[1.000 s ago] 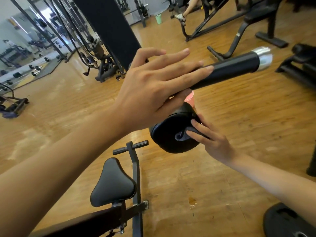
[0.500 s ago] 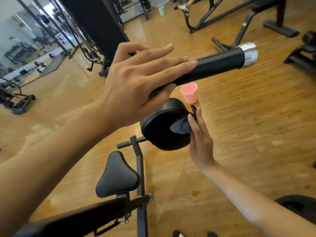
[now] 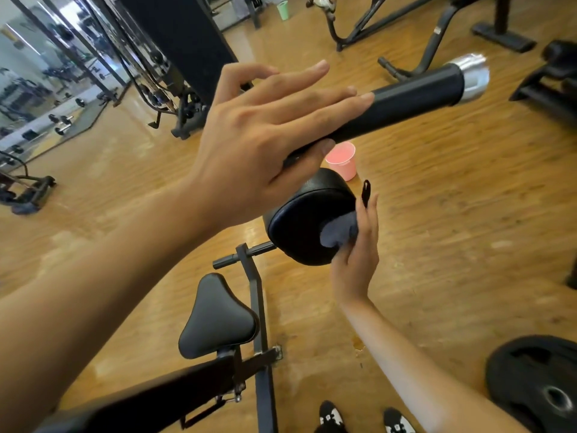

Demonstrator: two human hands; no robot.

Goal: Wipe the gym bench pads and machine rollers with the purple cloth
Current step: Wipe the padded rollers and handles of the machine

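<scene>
My left hand (image 3: 265,145) lies on the black bar (image 3: 415,98), fingers straight, thumb underneath. My right hand (image 3: 359,254), fingers straight and pointing up, presses the purple cloth (image 3: 338,229) against the roller (image 3: 299,226) at its right rim; a second ago those fingers reached across its face. A pink cup (image 3: 342,160) stands just behind the roller, with bare floor (image 3: 452,229) to the right and a weight plate (image 3: 537,379) well apart.
</scene>
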